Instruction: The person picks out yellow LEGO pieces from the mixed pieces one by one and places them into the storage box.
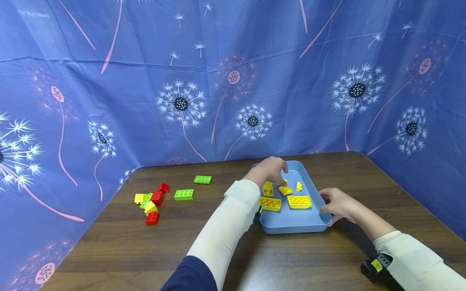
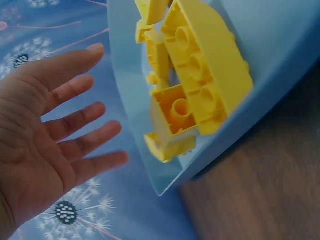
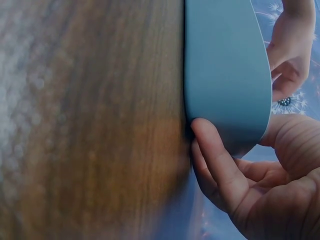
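A light blue tray (image 1: 287, 224) stands on the table with several yellow building blocks inside. Two long yellow blocks (image 1: 299, 201) lie across its middle, and smaller yellow blocks (image 1: 267, 189) sit behind them. Over the tray's far left part is my left hand (image 1: 270, 169); in the left wrist view its fingers are spread apart and hold nothing. My right hand (image 1: 338, 205) grips the tray's near right corner. The right wrist view has its fingers (image 3: 215, 155) against the outer wall low down, while the thumb reaches over the rim, its tip hidden.
To the left on the wooden table (image 1: 109, 242) lies a loose cluster of red blocks (image 1: 157, 198), yellow blocks (image 1: 150, 207) and a green block (image 1: 146, 200). Two more green blocks (image 1: 184, 195) lie between it and the tray. A blue dandelion-print cloth (image 1: 218, 81) hangs behind the table.
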{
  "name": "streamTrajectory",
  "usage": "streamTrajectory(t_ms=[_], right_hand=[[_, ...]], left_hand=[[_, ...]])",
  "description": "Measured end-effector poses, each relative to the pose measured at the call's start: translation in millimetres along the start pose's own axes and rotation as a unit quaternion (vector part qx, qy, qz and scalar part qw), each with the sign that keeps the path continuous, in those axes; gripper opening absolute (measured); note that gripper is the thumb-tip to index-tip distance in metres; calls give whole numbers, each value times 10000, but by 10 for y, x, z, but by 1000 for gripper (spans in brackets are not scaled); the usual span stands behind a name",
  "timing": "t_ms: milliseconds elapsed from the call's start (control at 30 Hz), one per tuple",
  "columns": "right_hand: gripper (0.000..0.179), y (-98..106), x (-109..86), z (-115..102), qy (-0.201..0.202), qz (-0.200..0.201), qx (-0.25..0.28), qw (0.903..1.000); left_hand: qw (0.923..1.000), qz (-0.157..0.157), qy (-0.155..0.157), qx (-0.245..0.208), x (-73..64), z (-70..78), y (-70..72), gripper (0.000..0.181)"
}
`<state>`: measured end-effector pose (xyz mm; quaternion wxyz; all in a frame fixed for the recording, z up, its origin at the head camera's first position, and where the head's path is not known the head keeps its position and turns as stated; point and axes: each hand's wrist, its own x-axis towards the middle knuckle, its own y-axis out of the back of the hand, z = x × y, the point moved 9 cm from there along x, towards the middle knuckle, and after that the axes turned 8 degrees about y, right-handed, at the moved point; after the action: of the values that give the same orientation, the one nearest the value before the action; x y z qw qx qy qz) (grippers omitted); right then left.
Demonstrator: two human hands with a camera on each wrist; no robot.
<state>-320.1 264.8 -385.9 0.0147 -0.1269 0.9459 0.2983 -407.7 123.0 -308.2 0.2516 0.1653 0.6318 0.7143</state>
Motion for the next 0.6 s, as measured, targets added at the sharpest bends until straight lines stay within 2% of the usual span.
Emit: streamTrajectory(t_ms=[167, 300, 600], right_hand=[[58, 3, -2, -11, 2, -24, 1, 10000], [59, -3, -4, -29, 10, -55, 52, 10000], [61, -9, -8, -30, -53, -33, 33, 10000]], left_hand=[[9995, -18, 21, 319, -133, -44, 38, 54], [9989, -16, 93, 463, -249, -147, 51, 56], [9987, 110, 175, 467, -396, -366, 37, 59]])
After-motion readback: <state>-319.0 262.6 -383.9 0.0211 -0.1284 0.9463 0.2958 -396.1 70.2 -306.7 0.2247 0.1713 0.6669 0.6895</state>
